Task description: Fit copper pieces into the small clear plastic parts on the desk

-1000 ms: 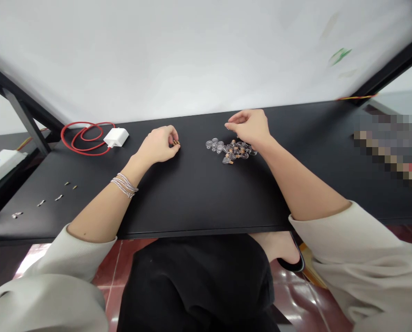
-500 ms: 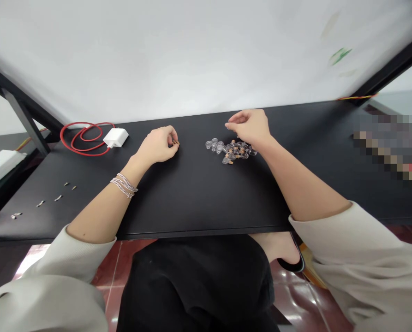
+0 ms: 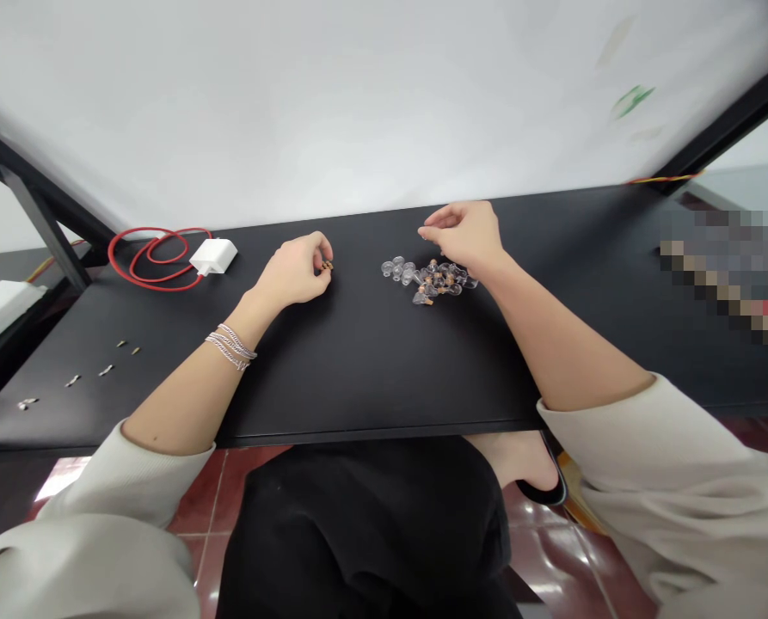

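Curled fingers of my left hand close around small brown corks at the table surface; the palm side is hidden. To the right, my right hand hovers just behind a pile of tiny clear glass bottles. Its fingers are bent toward the thumb in a pinch, and what they hold, if anything, cannot be made out. Several bottles in the pile have cork stoppers. At the pile's left edge, a group of clear bottles shows no corks.
A white charger with a coiled red cable lies at the back left of the black table. Several small metal pieces are scattered at the left. A white power strip sits beyond the left frame. A blurred-out object is at the right.
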Tool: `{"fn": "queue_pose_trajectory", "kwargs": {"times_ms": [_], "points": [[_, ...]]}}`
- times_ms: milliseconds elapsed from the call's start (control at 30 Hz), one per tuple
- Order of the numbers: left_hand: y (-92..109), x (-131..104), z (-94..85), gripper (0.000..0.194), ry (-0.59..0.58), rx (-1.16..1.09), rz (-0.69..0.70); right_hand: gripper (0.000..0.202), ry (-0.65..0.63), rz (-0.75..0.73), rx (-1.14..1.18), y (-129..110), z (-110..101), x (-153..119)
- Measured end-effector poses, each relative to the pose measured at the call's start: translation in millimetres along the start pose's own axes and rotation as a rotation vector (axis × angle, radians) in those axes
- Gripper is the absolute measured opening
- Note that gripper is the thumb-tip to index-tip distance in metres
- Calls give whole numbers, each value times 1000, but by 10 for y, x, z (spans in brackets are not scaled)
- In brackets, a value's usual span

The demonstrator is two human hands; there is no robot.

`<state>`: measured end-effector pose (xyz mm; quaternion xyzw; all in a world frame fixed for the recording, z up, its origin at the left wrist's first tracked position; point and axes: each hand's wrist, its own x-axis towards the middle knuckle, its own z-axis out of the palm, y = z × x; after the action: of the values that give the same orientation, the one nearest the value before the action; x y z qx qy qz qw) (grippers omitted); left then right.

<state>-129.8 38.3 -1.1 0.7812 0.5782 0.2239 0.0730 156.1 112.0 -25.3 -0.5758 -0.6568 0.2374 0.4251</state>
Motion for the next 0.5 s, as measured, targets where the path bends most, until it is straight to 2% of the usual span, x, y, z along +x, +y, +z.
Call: {"fn": "queue_pose_trajectory", "kwargs": {"times_ms": [333, 500], "points": [[13, 0, -21, 20, -5, -6, -24, 19, 2, 30, 18, -27, -6, -16], [6, -10, -32, 23, -13, -23, 7, 20, -11, 26, 53, -6, 11, 4]]}}
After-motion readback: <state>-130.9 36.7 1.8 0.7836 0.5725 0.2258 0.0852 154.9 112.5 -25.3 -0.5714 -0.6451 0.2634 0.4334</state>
